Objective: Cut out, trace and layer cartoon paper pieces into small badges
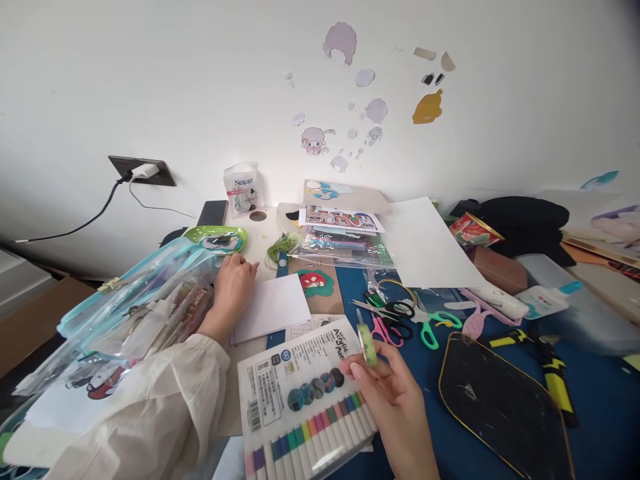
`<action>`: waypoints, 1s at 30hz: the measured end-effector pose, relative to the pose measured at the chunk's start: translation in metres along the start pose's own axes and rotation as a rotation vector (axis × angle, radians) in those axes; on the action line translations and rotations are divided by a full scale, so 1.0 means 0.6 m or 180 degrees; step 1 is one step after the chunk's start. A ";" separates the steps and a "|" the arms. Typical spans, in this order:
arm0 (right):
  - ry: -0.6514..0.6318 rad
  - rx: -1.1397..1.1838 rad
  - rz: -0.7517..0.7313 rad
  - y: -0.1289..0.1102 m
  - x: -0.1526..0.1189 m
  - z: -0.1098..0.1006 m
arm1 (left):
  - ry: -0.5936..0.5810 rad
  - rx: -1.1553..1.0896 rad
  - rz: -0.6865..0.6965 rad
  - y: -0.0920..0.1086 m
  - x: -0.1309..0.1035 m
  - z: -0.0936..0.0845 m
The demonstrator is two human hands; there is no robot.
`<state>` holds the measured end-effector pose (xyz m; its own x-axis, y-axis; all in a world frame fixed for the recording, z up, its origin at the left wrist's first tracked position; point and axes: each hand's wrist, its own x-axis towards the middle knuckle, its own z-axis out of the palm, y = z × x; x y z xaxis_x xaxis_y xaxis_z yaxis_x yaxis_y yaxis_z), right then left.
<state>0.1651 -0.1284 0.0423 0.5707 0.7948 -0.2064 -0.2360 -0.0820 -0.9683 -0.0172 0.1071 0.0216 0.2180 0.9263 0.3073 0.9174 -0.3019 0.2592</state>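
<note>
My right hand (395,393) pinches a small roll of green patterned tape (369,345) between thumb and fingers. It is above the corner of a clear pack of acrylic markers (305,400) with coloured caps. My left hand (233,290), in a loose cream sleeve, is beside the clear zip pouches (170,300) at the left. Its fingers curl downward with the tips hidden, so what they hold cannot be made out. A green tray (235,235) lies just beyond those fingers. White paper sheets (275,303) lie to the right of my left wrist.
Several scissors (435,327) lie right of the marker pack, near a black board with a gold edge (500,400) and yellow-black pliers (555,380). A large white sheet (430,247) and a plastic bag of supplies (345,247) lie toward the wall. A Nexcare pack (243,190) stands behind.
</note>
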 end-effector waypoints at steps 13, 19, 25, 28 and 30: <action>-0.0266 -0.0085 0.0059 0.008 0.006 -0.011 | 0.0181 -0.0357 -0.0383 0.023 0.000 -0.037; -0.0115 0.0005 -0.0096 0.001 0.001 -0.001 | -0.0504 -0.0857 0.0112 0.068 -0.059 -0.098; -0.0261 -0.0072 -0.0325 0.006 -0.001 -0.008 | -0.1584 -0.1127 0.0609 0.071 -0.170 -0.113; -0.0308 -0.0184 -0.0620 0.017 -0.002 -0.017 | -0.1544 -0.1280 0.0481 0.072 -0.195 -0.108; -0.0324 -0.0328 -0.0892 0.023 -0.003 -0.023 | -0.1368 -0.1512 0.0469 0.081 -0.201 -0.113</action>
<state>0.1715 -0.1394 0.0272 0.5195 0.8507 0.0807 0.0033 0.0925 -0.9957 -0.0219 -0.0348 0.0592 0.5340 0.8455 0.0027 0.6426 -0.4079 0.6486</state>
